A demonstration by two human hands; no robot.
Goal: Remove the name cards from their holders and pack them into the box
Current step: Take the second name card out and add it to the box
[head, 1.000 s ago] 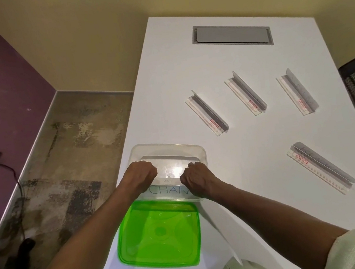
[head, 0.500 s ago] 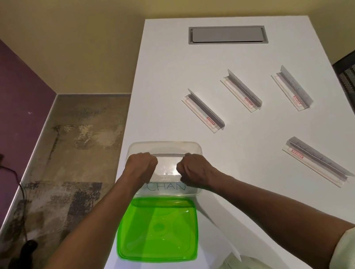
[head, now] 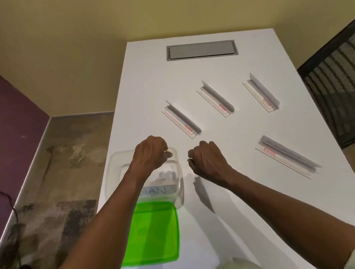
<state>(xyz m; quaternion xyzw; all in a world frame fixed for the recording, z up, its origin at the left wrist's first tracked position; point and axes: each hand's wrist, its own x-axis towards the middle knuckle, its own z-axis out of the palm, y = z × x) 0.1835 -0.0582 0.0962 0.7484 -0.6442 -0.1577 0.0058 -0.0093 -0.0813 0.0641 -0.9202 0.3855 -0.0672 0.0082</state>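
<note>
Both our hands lift off the card now lying in the clear box [head: 178, 169]: left hand [head: 151, 153] hovers above it, right hand [head: 206, 159] over the worktop [head: 228, 196], each grip loosely curled, empty. Four acrylic holders [head: 181, 122] wait; thin, light, bendable cards — pinch an edge, slide out.

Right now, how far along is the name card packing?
Done: at least one name card, lettering showing, lies in the clear box. In hand: nothing; the left hand hangs over the box, the right hand over the table, both loosely curled. Left: four holders remain on the table; whether cards remain in them I cannot tell. The green lid is off.
</note>
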